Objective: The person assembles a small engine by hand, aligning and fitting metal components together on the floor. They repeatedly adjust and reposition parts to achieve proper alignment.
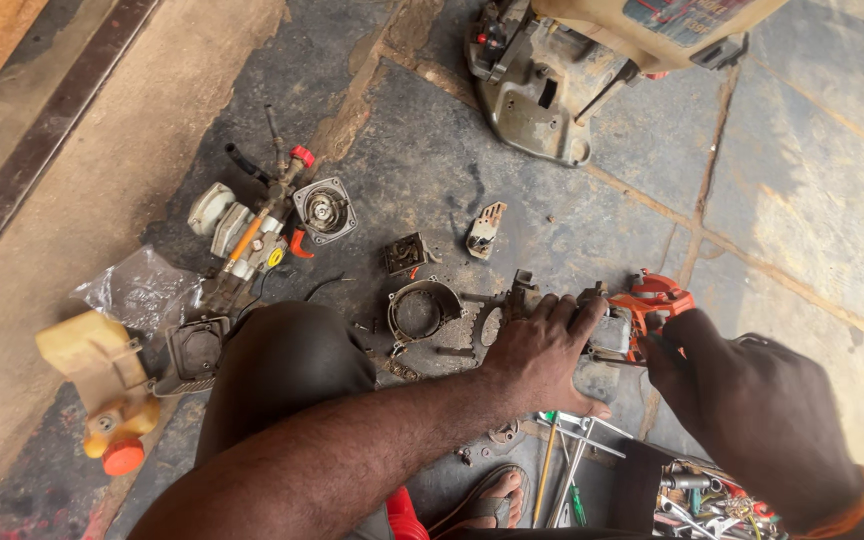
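A small engine part with an orange housing (pixel 649 297) lies on the stone floor in front of me. My left hand (pixel 542 350) rests over its grey metal body, fingers curled on top of it. My right hand (pixel 722 385) grips the same part from the right, at the orange side. A round metal ring cover (pixel 422 308) lies just left of my left hand. My knee (pixel 287 360) is raised at lower left.
Loose parts lie around: a carburettor cluster with a red cap (pixel 252 225), a round cap (pixel 325 208), small blocks (pixel 405 253) (pixel 485 230), a yellow tank (pixel 102 385), a plastic bag (pixel 142 290). A large machine (pixel 552 70) stands at the top. Tools (pixel 692 495) lie at lower right.
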A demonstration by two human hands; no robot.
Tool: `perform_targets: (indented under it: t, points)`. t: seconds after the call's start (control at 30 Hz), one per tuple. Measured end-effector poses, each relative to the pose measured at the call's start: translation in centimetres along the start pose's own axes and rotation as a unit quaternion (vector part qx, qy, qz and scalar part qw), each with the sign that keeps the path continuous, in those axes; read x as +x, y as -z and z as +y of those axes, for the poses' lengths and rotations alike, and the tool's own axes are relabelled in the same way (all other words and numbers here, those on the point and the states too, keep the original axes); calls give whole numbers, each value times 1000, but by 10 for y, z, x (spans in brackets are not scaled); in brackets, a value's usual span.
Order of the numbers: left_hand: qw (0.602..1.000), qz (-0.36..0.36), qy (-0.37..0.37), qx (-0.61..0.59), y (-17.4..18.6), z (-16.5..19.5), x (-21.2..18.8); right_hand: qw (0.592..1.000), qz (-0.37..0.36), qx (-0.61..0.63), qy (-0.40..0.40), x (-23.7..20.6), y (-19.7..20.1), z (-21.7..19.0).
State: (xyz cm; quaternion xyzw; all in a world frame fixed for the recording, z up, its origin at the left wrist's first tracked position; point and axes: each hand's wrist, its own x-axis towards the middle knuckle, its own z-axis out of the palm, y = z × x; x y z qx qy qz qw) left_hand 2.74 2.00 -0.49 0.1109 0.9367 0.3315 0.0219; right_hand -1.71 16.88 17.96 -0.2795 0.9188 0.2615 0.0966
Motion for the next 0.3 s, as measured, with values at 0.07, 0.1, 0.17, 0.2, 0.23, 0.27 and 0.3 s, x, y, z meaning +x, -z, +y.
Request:
perform_targets:
  t: [0.07, 0.1, 0.17, 0.2, 0.23, 0.27, 0.3]
  points:
    - [1000, 4, -17, -10, -1, 6, 8, 975, 16, 211, -62, 6, 9, -7]
    - [1000, -1, -14, -17, 0, 4, 11, 945, 26, 314, -86, 10, 14, -10]
    - [1000, -5, -11, -19, 1, 3, 6, 957, -35, 272, -94, 8, 25, -14]
    - [1000, 0, -12, -15, 3, 3, 6, 962, -61, 247, -96, 10, 32, -12]
    - [1000, 5, -12, -13, 3, 3, 5, 967, -76, 240, -47, 11, 39, -7]
    - [1000, 1, -10, -17, 3, 5, 5, 968, -95, 233, 0, 8, 47, 1]
    - [1000, -4, -8, -21, 3, 5, 5, 967, -113, 225, 46, 5, 54, 8]
